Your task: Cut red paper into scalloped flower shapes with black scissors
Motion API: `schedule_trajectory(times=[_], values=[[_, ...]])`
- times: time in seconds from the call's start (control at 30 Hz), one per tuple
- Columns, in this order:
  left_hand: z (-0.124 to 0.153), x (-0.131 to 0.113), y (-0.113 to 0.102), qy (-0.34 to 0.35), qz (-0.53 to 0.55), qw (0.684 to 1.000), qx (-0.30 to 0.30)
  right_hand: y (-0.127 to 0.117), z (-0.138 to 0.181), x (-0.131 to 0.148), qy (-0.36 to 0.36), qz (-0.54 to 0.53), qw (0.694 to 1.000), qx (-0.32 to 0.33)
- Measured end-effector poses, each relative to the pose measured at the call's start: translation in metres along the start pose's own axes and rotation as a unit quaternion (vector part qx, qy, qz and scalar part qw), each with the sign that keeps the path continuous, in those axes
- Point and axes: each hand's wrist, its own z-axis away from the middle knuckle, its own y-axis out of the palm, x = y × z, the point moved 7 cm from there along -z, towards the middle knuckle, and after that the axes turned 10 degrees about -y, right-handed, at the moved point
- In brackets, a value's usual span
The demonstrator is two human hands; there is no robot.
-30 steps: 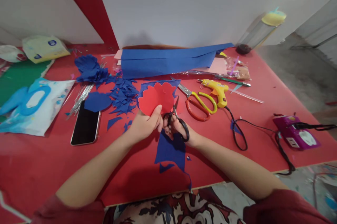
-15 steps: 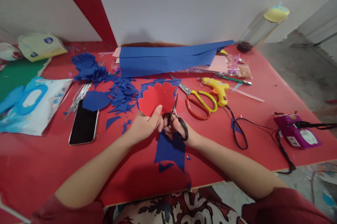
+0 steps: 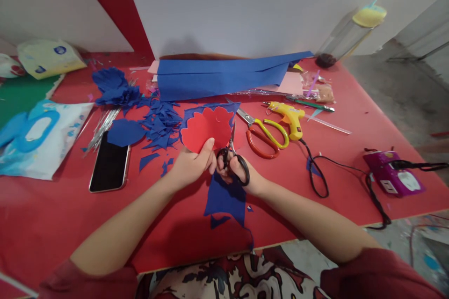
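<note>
My left hand (image 3: 194, 163) pinches a red scallop-edged paper shape (image 3: 206, 127), thumb on top, together with a blue paper sheet (image 3: 197, 110) lying behind it. In my right hand (image 3: 242, 175) is a pair of black-handled scissors (image 3: 242, 168), its blades pointing up along the red shape's right edge. Whether the blades bite into the paper is hard to make out. Under both hands another piece of blue paper (image 3: 224, 200) rests on the red table. Left of my hands lie a heap of blue scraps (image 3: 163, 123) and a rounded blue cutout (image 3: 125, 132).
Larger scissors with red and yellow handles (image 3: 266, 137) and a yellow glue gun (image 3: 291, 119) lie to the right, its cord trailing near a purple power box (image 3: 394, 175). Leftward are a phone (image 3: 109, 163) and wipes pack (image 3: 45, 135). Folded blue sheets (image 3: 217, 79) lie behind.
The view has shifted slightly. My left hand still holds the red shape and the scissors stay beside its right edge, with barely any movement between them.
</note>
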Motion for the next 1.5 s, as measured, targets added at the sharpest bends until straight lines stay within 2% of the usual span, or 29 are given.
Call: schedule_trajectory(times=[0.7,1.13,1.5], values=[[-0.003,-0.002,-0.009,0.03,-0.052,0.998,0.0,-0.004,0.0,0.002,0.006,0.028,1.0,-0.012],[-0.003,0.0,-0.014,0.02,-0.056,0.998,0.003,-0.004,-0.001,0.003,-0.008,0.036,0.999,-0.005],[-0.001,-0.005,-0.015,0.035,-0.103,0.993,0.052,-0.003,-0.003,0.003,-0.01,0.017,0.999,0.03]])
